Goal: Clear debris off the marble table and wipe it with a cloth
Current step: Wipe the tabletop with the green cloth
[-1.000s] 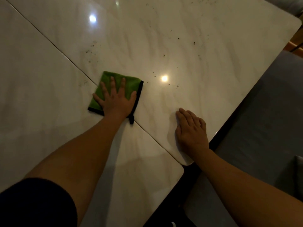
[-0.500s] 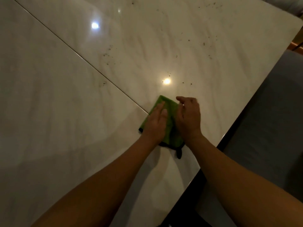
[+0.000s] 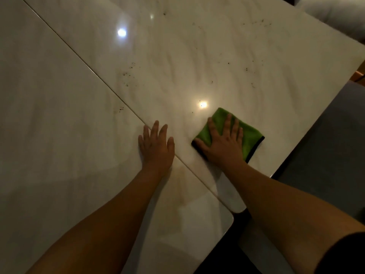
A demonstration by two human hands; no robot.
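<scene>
A folded green cloth [image 3: 249,136] with a dark trim lies flat on the white marble table [image 3: 177,56] near its right edge. My right hand [image 3: 223,142] presses flat on the cloth with fingers spread. My left hand [image 3: 157,145] rests flat and bare on the marble to the left, just beside the seam between the two slabs. Small dark crumbs [image 3: 128,75] are scattered on the far slab, and more crumbs [image 3: 249,69] lie further right.
A diagonal seam [image 3: 88,70] divides the tabletop into two slabs. The table's right edge [image 3: 308,127] drops to a grey floor or seat [image 3: 331,155]. A pale cushion [image 3: 339,14] sits at the far right corner. Ceiling lights reflect on the marble.
The cloth passed from my left hand to my right hand and slid right toward the table edge. My left hand now lies bare on the marble.
</scene>
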